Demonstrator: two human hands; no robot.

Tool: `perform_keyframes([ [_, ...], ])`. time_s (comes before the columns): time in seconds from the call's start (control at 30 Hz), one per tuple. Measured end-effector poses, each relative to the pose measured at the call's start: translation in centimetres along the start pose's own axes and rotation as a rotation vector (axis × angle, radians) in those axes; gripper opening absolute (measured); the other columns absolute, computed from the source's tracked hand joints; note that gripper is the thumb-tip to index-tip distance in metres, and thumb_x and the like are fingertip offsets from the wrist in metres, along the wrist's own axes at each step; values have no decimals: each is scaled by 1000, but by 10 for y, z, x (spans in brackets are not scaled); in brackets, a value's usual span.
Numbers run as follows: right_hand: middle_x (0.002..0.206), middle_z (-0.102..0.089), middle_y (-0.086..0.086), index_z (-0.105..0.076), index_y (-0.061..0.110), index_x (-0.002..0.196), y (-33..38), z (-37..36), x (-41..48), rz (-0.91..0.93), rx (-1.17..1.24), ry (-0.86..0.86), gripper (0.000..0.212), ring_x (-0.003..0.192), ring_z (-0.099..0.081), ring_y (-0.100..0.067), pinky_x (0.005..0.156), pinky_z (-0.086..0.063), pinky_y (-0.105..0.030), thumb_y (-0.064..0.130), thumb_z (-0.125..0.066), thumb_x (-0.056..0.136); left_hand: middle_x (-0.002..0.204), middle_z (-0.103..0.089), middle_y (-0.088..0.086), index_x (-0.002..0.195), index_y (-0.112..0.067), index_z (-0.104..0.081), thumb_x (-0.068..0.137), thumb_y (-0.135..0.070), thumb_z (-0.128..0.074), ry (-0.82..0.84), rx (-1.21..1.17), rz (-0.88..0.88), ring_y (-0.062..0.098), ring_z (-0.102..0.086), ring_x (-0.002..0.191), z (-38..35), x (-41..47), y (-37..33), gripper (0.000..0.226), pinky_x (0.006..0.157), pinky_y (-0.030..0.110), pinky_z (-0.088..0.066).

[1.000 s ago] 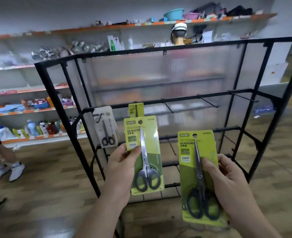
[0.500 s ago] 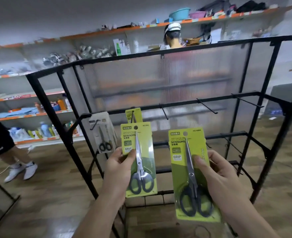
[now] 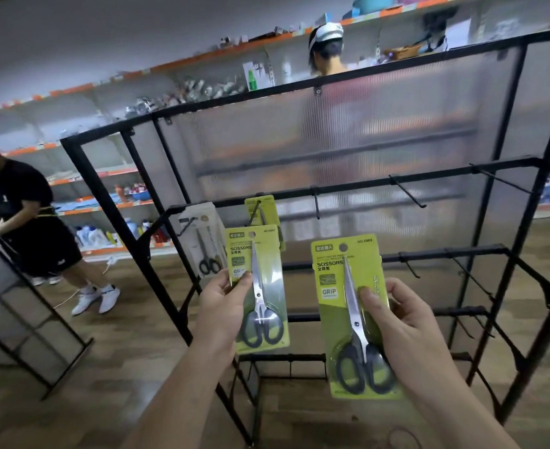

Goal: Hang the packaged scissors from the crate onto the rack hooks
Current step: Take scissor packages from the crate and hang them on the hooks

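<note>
Since half a second ago both hands have kept their holds and the two packs have barely shifted, while the view has tilted and the person in black has come further into sight at the left. Nearest, the right hand [image 3: 406,332] grips the nearer scissors pack [image 3: 331,277], a glossy lime-green card with a clear blister over steel blades and black loop handles. Its thumb lies across the front beside the blade and its fingers are curled behind the right edge, holding the card upright with a slight tilt. Just beyond, the left hand [image 3: 221,306] pinches the second scissors pack [image 3: 268,264], of the same kind, thumb on the front and fingers behind the left edge. This card is raised in front of the rack [image 3: 105,196] of black square metal tube, its round punched hole just below the hung green pack [image 3: 265,209] on the rail. Beside that hangs a white pack [image 3: 202,241], and to the right a thin bare hook [image 3: 408,194] juts out. Behind is a ribbed translucent panel [image 3: 331,134], the person in black [image 3: 30,215] bent over the plank floor [image 3: 121,367], then wall shelves [image 3: 105,89] edged in orange.
</note>
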State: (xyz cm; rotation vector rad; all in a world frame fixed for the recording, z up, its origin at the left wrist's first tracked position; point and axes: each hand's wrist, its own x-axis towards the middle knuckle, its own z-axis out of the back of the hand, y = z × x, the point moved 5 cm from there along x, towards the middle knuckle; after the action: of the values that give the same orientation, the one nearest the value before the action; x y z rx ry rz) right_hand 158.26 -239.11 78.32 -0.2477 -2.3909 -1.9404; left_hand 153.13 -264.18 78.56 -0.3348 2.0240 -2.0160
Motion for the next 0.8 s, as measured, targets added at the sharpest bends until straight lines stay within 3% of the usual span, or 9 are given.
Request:
perform_keyframes([
  [0.07,87,-76,-17,-70,21,92,-4,-5,7,-4,10,-5,17,82,-67,-53,75,-55,-64,24,-56,101,98,-80,1,108,-22,-73,101,-18,-66,2,6,3,26,-77,93,1,8,1,11,94,53,-59],
  [0.2,88,-74,-20,-69,17,96,-11,-26,22,-7,-10,-28,16,83,-61,-58,72,-52,-69,27,-57,101,98,-80,5,107,-21,-73,102,-18,-64,28,8,2,30,-77,91,7,32,4,10,91,58,-59],
  [0.3,88,-75,-18,-68,15,99,-18,-46,33,11,-44,-50,15,85,-64,-55,71,-55,-63,24,-57,102,100,-80,5,108,-20,-72,102,-18,-65,81,-5,2,31,-76,96,11,56,9,10,93,55,-59],
  [0.43,88,-77,-12,-67,10,104,-21,-73,47,28,-82,-112,17,82,-72,-39,64,-62,-45,24,-56,103,90,-78,-9,101,-26,-70,100,-23,-67,146,-13,-35,14,-72,92,16,97,12,4,80,31,-55],
  [0.5,87,-77,-9,-66,9,104,-24,-88,53,25,-102,-162,19,78,-74,-31,59,-61,-35,24,-55,103,89,-74,-13,94,-29,-66,100,-25,-68,183,-22,-34,6,-68,87,19,115,13,8,76,28,-51],
  [0.6,86,-77,-7,-66,12,102,-26,-114,59,21,-131,-211,17,74,-75,-26,56,-60,-35,25,-55,103,95,-70,-15,98,-31,-64,101,-28,-66,252,-2,-8,4,-65,88,26,140,25,4,80,30,-50],
  [0.7,88,-77,-9,-67,13,102,-30,-134,63,14,-162,-252,17,76,-75,-29,60,-61,-43,26,-56,102,96,-76,-5,98,-26,-67,103,-27,-63,292,-30,-1,5,-70,79,29,162,34,6,68,22,-49],
  [0.8,89,-77,-10,-67,13,102,-31,-145,65,-3,-199,-280,17,78,-75,-30,62,-61,-46,27,-57,102,97,-72,-7,96,-30,-64,101,-29,-65,303,-75,41,7,-66,86,28,176,41,6,65,23,-45],
])
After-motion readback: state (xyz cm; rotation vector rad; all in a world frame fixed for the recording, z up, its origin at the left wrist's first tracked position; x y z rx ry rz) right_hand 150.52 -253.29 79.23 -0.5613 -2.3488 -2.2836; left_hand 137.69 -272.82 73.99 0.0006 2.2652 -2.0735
